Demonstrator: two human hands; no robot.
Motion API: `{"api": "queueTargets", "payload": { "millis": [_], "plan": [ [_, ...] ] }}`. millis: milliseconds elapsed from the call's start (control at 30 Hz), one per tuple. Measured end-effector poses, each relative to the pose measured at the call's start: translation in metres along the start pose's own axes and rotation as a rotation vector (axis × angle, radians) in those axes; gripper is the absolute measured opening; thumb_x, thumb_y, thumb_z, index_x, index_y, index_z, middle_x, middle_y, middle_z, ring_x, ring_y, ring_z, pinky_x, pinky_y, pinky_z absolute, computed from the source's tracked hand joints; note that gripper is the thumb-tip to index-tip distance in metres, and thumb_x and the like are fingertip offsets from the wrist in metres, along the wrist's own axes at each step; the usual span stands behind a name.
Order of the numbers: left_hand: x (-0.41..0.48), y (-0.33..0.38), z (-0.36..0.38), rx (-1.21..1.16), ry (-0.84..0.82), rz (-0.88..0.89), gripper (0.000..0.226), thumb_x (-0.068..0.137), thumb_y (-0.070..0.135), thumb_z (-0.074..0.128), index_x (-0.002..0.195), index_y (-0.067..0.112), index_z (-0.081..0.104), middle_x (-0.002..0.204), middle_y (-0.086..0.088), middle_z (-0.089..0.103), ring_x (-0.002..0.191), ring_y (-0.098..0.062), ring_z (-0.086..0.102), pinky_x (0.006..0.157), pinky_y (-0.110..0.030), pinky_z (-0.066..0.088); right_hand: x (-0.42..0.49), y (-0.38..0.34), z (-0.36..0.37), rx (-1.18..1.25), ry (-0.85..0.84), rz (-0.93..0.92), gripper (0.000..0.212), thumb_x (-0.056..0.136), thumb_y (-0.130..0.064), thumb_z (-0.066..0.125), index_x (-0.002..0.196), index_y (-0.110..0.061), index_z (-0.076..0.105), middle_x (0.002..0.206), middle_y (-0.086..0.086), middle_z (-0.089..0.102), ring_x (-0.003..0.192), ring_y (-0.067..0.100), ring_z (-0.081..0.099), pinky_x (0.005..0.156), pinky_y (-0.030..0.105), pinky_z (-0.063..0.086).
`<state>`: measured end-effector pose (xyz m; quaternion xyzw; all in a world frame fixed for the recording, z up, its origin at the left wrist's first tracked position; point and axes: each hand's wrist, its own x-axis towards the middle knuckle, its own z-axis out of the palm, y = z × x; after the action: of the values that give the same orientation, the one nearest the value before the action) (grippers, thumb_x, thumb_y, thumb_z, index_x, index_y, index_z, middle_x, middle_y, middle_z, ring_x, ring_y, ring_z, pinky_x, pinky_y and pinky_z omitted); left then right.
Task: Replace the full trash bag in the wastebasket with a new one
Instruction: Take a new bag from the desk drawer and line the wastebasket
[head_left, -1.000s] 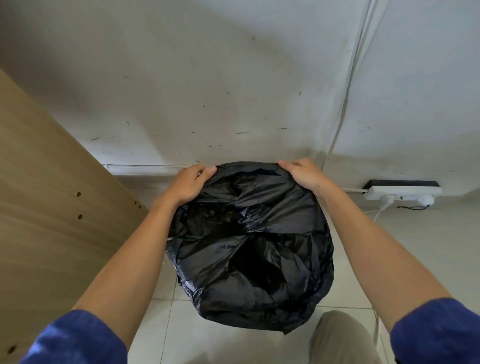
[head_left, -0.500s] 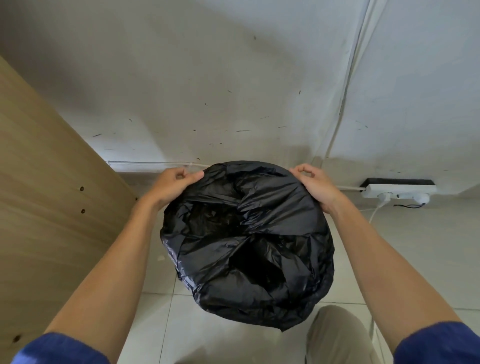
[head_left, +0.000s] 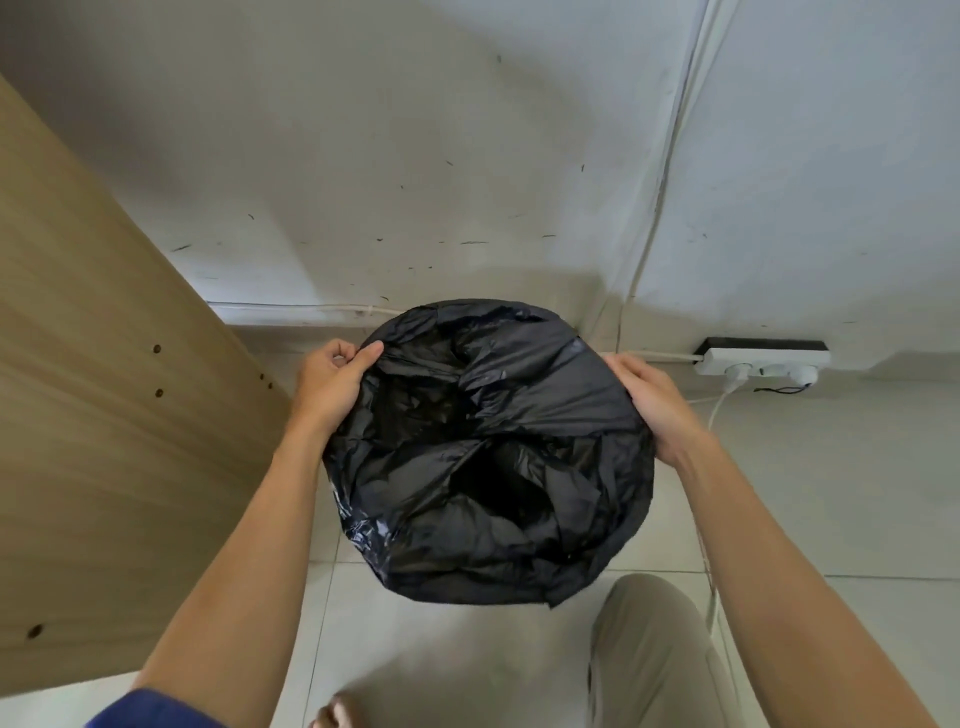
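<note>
wood panel (head_left: 104, 415) with drill holes on left; scuffed white wall (head_left: 415, 156) far; white power strip (head_left: 763, 358) on tiled floor (head_left: 831, 467) far right against wall, two plugs (head_left: 736, 372) in; white cable (head_left: 670, 156) runs up wall corner just left of it

Your count, by kind.
One black trash bag (head_left: 488, 452) centre, one left hand (head_left: 330, 387), one right hand (head_left: 652, 405), one power strip (head_left: 763, 358) mid right, one wooden panel (head_left: 104, 441) left.
</note>
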<state>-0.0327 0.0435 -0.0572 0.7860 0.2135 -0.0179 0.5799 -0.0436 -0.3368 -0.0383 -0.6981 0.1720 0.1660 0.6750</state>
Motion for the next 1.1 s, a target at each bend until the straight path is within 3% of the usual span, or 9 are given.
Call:
{"api": "queueTargets", "payload": {
  "millis": [233, 367, 433, 533, 600, 733, 867, 933, 1100],
  "plan": [
    [-0.008, 0.011, 0.003, -0.010, 0.040, -0.052, 0.047, 0.074, 0.058, 0.082, 0.080, 0.023, 0.051, 0.082, -0.003, 0.065, 0.081, -0.022, 0.063, 0.075, -0.035, 0.049, -0.045, 0.051, 0.015, 0.297, 0.164, -0.002, 0.006, 0.105, -0.019, 0.056, 0.108, -0.018, 0.060, 0.095, 0.008, 0.074, 0.081, 0.020, 0.070, 0.059, 0.026, 0.054],
    [-0.029, 0.012, -0.004, -0.028, -0.013, -0.138, 0.047, 0.081, 0.064, 0.074, 0.082, 0.018, 0.062, 0.092, -0.004, 0.071, 0.090, -0.024, 0.067, 0.088, -0.037, 0.052, -0.062, 0.059, 0.030, 0.438, 0.188, 0.061, 0.034, 0.108, -0.039, 0.049, 0.112, -0.013, 0.071, 0.108, 0.007, 0.078, 0.106, 0.030, 0.073, 0.083, 0.037, 0.057],
    [-0.050, 0.013, -0.010, -0.083, -0.034, -0.206, 0.053, 0.085, 0.062, 0.072, 0.099, 0.010, 0.073, 0.100, -0.004, 0.076, 0.097, -0.023, 0.071, 0.093, -0.040, 0.056, -0.074, 0.058, 0.035, 0.528, 0.187, 0.078, 0.044, 0.105, -0.048, 0.049, 0.113, -0.012, 0.072, 0.112, 0.009, 0.078, 0.105, 0.028, 0.074, 0.090, 0.042, 0.057],
    [-0.084, 0.003, -0.016, -0.156, -0.020, -0.261, 0.056, 0.087, 0.063, 0.069, 0.109, 0.011, 0.075, 0.103, -0.003, 0.077, 0.098, -0.022, 0.072, 0.087, -0.037, 0.058, -0.087, 0.056, 0.045, 0.398, 0.313, -0.038, 0.031, 0.103, -0.035, 0.060, 0.109, -0.007, 0.073, 0.105, 0.006, 0.078, 0.095, 0.020, 0.074, 0.081, 0.031, 0.059],
    [-0.109, -0.008, -0.015, -0.163, 0.061, -0.287, 0.058, 0.085, 0.070, 0.064, 0.109, 0.019, 0.074, 0.110, -0.003, 0.075, 0.105, -0.027, 0.069, 0.096, -0.043, 0.055, -0.092, 0.053, 0.053, 0.318, 0.420, -0.081, 0.031, 0.103, -0.034, 0.061, 0.096, -0.004, 0.069, 0.085, 0.002, 0.071, 0.075, 0.012, 0.065, 0.067, 0.023, 0.053],
    [-0.166, -0.022, 0.010, 0.038, 0.334, -0.250, 0.064, 0.099, 0.062, 0.049, 0.130, 0.008, 0.062, 0.132, -0.019, 0.062, 0.125, -0.042, 0.055, 0.104, -0.048, 0.044, -0.092, 0.045, 0.061, 0.211, 0.514, -0.124, 0.040, 0.103, -0.035, 0.059, 0.070, -0.012, 0.055, 0.068, 0.000, 0.055, 0.065, 0.012, 0.049, 0.068, 0.029, 0.041],
    [-0.188, -0.019, 0.036, -0.050, 0.414, -0.237, 0.051, 0.108, 0.043, 0.042, 0.137, 0.002, 0.052, 0.132, -0.025, 0.060, 0.124, -0.046, 0.054, 0.098, -0.049, 0.045, -0.098, 0.042, 0.062, 0.162, 0.460, -0.078, 0.022, 0.097, -0.037, 0.067, 0.103, -0.015, 0.068, 0.093, -0.001, 0.069, 0.088, 0.017, 0.067, 0.076, 0.030, 0.051],
    [-0.180, -0.016, 0.042, -0.084, 0.448, -0.249, 0.051, 0.109, 0.041, 0.040, 0.135, 0.000, 0.053, 0.130, -0.026, 0.061, 0.122, -0.046, 0.056, 0.096, -0.049, 0.046, -0.108, 0.050, 0.061, 0.202, 0.409, -0.103, 0.027, 0.093, -0.032, 0.074, 0.116, -0.020, 0.065, 0.103, 0.006, 0.074, 0.093, 0.022, 0.074, 0.077, 0.034, 0.060],
    [-0.163, -0.004, 0.048, -0.091, 0.455, -0.208, 0.054, 0.109, 0.043, 0.040, 0.136, -0.001, 0.055, 0.133, -0.025, 0.061, 0.124, -0.044, 0.056, 0.098, -0.048, 0.046, -0.128, 0.072, 0.064, 0.299, 0.340, -0.139, 0.031, 0.097, -0.021, 0.072, 0.127, -0.020, 0.063, 0.100, 0.006, 0.079, 0.094, 0.021, 0.078, 0.078, 0.035, 0.061]
  ]
}}
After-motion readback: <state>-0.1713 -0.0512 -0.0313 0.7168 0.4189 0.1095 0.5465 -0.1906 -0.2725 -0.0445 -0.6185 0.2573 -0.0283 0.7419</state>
